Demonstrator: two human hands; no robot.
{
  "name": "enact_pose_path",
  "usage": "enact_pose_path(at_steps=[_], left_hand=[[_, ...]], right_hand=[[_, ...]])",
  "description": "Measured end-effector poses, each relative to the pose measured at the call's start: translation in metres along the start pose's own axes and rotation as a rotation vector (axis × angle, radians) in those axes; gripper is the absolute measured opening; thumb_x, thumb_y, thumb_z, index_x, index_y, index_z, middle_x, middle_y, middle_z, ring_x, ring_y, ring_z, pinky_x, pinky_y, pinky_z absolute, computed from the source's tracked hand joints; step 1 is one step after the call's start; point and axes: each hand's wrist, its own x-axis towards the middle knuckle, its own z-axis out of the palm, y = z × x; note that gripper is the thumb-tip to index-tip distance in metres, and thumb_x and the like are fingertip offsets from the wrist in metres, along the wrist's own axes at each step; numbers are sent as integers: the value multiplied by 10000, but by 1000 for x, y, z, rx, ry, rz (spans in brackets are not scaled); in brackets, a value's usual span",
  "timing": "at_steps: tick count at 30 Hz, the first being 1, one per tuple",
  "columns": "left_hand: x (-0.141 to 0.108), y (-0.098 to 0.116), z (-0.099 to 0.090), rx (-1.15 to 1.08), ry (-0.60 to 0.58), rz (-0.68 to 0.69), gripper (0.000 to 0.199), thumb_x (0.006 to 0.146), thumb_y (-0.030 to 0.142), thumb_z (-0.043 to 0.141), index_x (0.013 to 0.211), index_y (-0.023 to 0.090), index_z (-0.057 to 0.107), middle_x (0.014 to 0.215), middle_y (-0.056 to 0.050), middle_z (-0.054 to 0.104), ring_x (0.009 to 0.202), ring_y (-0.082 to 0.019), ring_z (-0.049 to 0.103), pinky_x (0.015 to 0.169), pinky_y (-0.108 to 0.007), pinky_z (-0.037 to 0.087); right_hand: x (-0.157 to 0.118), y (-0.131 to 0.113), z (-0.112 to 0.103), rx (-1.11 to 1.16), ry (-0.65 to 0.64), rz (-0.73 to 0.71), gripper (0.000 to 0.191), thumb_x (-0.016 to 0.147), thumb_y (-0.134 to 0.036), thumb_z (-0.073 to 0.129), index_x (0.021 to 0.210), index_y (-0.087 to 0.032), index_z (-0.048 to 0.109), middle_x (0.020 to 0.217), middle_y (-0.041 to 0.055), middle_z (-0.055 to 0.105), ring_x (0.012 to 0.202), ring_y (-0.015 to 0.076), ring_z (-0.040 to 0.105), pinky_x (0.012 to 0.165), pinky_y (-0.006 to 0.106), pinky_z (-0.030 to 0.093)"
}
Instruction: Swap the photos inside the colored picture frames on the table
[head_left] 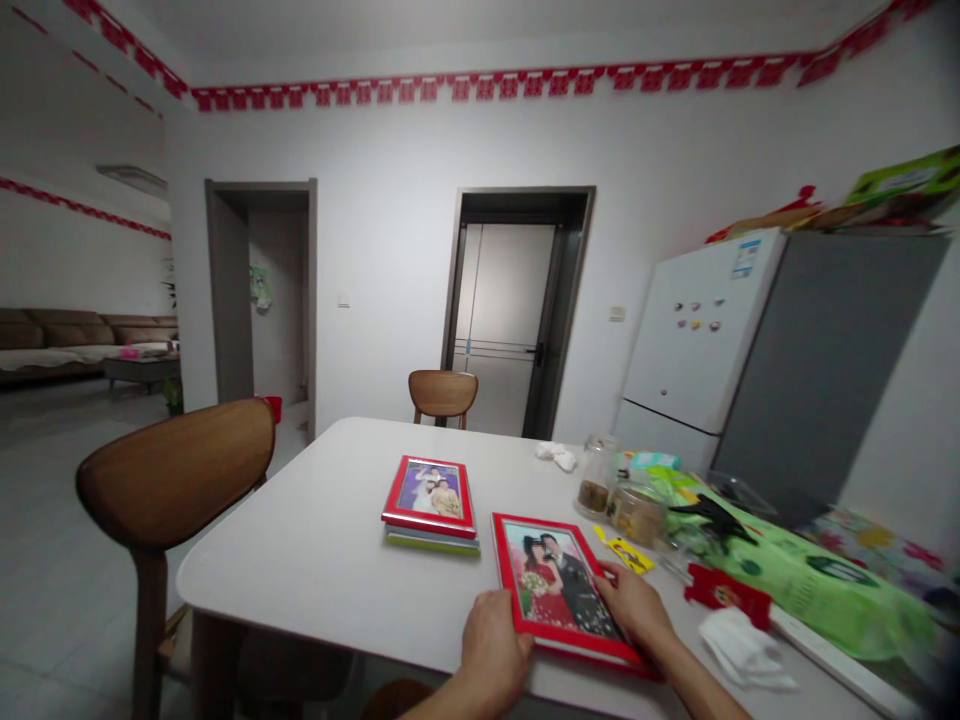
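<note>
A red-framed photo [559, 585] of a couple lies tilted near the front edge of the white table. My left hand [495, 645] grips its lower left side, fingers closed on the frame. Round the right side of the same frame is my right hand [634, 605], with fingertips over its edge. To the left, a smaller red-framed photo [433, 495] rests on top of a stack with a green-edged item [431, 545] at the bottom.
Glass jars [598, 480], a yellow packet [630, 553], green plastic packaging [810, 570], a red packet [727, 595] and crumpled tissue [746, 648] crowd the right side of the white table [300, 540]. Wooden chairs [180, 470] stand left and behind; a fridge [697, 330] is at right.
</note>
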Motion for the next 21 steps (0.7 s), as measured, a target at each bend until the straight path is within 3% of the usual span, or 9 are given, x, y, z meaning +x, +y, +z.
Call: enact_pose_path(at_steps=[3, 6, 12, 15, 18, 21], left_hand=[[-2, -7, -6, -27, -19, 15, 377, 614, 101, 549, 985, 164, 576, 1015, -61, 593, 975, -220, 496, 861, -286, 348], [-5, -20, -21, -86, -2, -2, 459, 610, 112, 565, 1068, 133, 536, 1098, -85, 561, 1031, -219, 472, 897, -283, 322], [6, -60, -60, -274, 132, -133, 425, 660, 167, 546, 1071, 64, 509, 1087, -150, 561, 1008, -233, 500, 884, -313, 334], [12, -78, -74, -407, 186, -189, 358, 655, 186, 564, 990, 66, 533, 1011, -142, 595, 947, -213, 537, 837, -283, 372], [15, -89, -83, -561, 206, -250, 362, 643, 276, 601, 937, 76, 535, 927, -128, 614, 880, -208, 567, 767, -282, 413], [15, -88, -89, -724, 203, -303, 490, 642, 431, 591, 954, 61, 514, 835, -132, 621, 762, -218, 601, 675, -316, 445]], right_hand=[[-1, -7, 1, -55, -47, -67, 318, 727, -244, 431, 965, -136, 611, 943, 122, 645, 869, 229, 584, 731, 285, 403], [-9, -34, 5, -90, -20, -153, 348, 751, -244, 388, 990, -90, 588, 986, 174, 613, 923, 269, 548, 794, 348, 368], [-30, -154, 44, -34, -29, -550, 377, 752, -298, 430, 1096, -174, 519, 1122, 69, 551, 1053, 181, 451, 899, 241, 284], [-37, -199, 62, -24, -28, -645, 453, 695, -275, 505, 1138, -185, 475, 1175, 81, 499, 1090, 221, 403, 892, 293, 288], [-39, -217, 65, -29, -19, -673, 397, 657, -170, 506, 1054, -165, 523, 1099, 111, 522, 1043, 253, 419, 846, 335, 314], [-49, -216, 58, -35, -34, -725, 241, 666, -132, 471, 880, -175, 575, 958, 87, 557, 927, 222, 470, 801, 312, 341]])
